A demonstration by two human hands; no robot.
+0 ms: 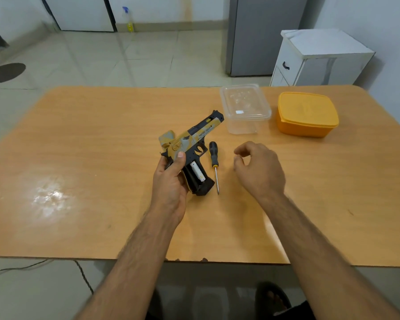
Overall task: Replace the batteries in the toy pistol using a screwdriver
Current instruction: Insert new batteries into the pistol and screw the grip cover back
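My left hand grips the yellow, grey and black toy pistol by the back of its grip, muzzle pointing away to the right. The grip's battery bay is uncovered and one white battery lies in it. A screwdriver with a black and yellow handle lies on the table just right of the pistol, tip toward me. My right hand hovers right of the screwdriver, fingers loosely curled, thumb and fingertips close together; I cannot tell whether they pinch anything small.
On the wooden table a clear plastic container stands behind the pistol, with a closed orange container to its right. A white cabinet stands beyond the table's far right corner.
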